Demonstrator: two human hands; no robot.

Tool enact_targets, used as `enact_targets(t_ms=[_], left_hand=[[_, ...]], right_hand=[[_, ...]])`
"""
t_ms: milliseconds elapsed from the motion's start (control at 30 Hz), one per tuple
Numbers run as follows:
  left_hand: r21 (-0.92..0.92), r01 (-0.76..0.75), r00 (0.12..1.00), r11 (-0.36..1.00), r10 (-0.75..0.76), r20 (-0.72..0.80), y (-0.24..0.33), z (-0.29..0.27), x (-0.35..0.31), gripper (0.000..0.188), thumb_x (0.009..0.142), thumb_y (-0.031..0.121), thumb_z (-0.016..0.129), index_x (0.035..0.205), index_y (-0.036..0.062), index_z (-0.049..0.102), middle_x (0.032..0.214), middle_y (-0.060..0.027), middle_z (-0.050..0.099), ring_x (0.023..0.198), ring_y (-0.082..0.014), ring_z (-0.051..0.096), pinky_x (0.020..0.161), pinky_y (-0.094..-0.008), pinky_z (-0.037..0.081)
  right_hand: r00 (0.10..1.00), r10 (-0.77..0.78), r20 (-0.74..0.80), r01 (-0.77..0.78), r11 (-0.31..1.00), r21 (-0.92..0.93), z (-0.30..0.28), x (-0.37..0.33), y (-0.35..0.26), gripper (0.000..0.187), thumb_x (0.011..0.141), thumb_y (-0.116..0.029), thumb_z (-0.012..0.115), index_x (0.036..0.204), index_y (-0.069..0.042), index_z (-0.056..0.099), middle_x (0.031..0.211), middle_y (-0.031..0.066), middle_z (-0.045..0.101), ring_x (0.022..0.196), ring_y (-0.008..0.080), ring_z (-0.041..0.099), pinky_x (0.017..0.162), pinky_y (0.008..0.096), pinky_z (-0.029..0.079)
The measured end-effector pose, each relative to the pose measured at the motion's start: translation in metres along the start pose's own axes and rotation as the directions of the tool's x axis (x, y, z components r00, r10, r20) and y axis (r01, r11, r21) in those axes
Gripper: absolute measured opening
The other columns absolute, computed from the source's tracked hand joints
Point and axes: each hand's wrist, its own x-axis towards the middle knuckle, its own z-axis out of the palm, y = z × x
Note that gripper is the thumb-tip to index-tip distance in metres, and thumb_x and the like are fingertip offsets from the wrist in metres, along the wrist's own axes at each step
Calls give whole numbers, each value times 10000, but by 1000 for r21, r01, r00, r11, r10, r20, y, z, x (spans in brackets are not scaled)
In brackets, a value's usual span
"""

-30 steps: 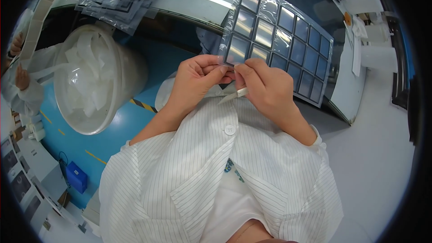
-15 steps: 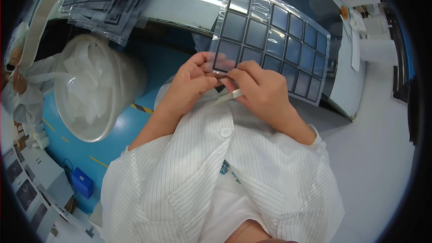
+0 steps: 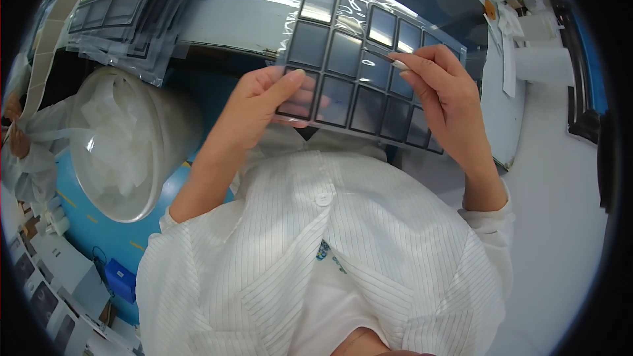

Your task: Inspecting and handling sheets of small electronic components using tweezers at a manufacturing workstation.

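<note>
A clear plastic sheet [image 3: 340, 51] printed with rows of dark-bordered rectangular panels is held up in front of me, its far side over the worktable. My left hand [image 3: 260, 100] is closed on its near left corner, thumb on top and fingers showing through from underneath. Over the right half of the sheet, my right hand [image 3: 443, 89] pinches a slim pointed tool [image 3: 380, 53] between thumb and fingers. It looks like tweezers, but I cannot be sure. The tip lies close over the panels; whether it touches them I cannot tell.
More panelled sheets [image 3: 109, 10] lie stacked at the far left of the worktable [image 3: 231, 20]. Below them stands a white bin [image 3: 155, 178] full of crumpled clear film [image 3: 115, 135]. Another person's hand [image 3: 20, 140] shows at the left edge. A blue box [image 3: 121, 281] sits on the floor.
My right hand has moved right and away from me, from the near left corner to over the panels. My left hand has shifted slightly left, its thumb now on the sheet's corner.
</note>
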Motion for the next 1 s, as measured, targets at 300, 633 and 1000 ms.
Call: enact_targets(t_ms=[300,633,1000], left_hand=[[63,28,997,998,-23,-74,3,-17,-6,295,917,274,555,1040,12,613,909,-116,690,717,-158,681,581,-229,542],[-10,-16,999,1000,15,-49,-3,-19,-5,274,917,261,568,1026,15,621,857,-84,686,710,-150,682,584,-221,543],[-23,-43,997,999,41,-61,-5,-19,-7,226,910,217,586,982,6,620,844,-70,677,738,-143,675,602,-262,567]], right_hand=[[974,-223,49,220,974,63,44,36,-7,245,763,19,672,990,-72,662,729,39,522,566,135,497,484,262,398],[942,-312,122,312,950,24,73,61,-19,205,745,10,671,938,-61,661,707,54,523,569,190,551,505,286,439],[918,-285,278,321,942,-94,72,75,-36,137,748,-15,648,884,-25,655,728,80,546,619,239,579,542,325,453]])
